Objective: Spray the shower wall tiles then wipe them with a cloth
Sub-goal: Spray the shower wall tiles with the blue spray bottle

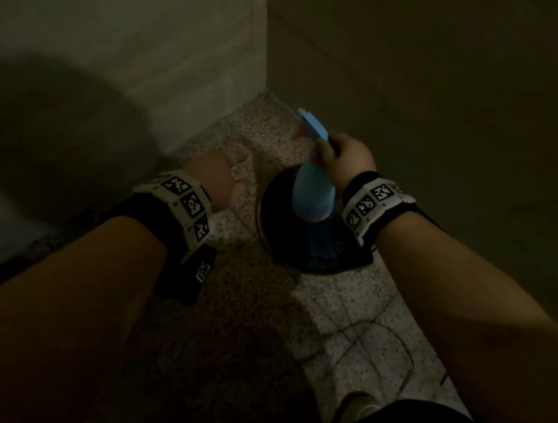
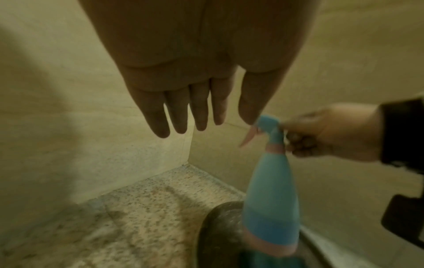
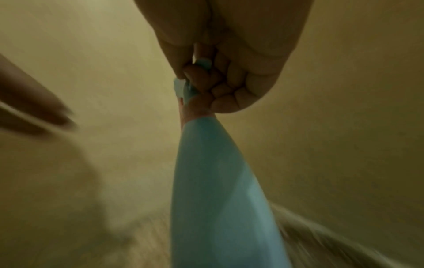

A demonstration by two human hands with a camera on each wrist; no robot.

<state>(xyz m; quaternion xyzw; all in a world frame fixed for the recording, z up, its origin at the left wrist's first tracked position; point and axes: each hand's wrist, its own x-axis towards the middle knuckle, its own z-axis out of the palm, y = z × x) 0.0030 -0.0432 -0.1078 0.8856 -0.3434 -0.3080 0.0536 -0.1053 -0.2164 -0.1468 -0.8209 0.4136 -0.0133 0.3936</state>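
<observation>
The right hand [image 1: 348, 159] pinches the spray bottle [image 1: 313, 187] only at its neck, at 3 o'clock of the slack, empty left hand [image 1: 222, 179], so the hanging bottle may slip or swing against the wall [image 1: 426, 58].

We see bare forearms with no sleeves. Each wrist wears a black strap [image 1: 367, 181] under a band of pale blocks printed with black-and-white square markers [image 1: 185, 204]. A black box [image 1: 191, 275] bearing a small marker hangs beneath our left wrist. A grey shoe [image 1: 358, 406] shows below.
</observation>
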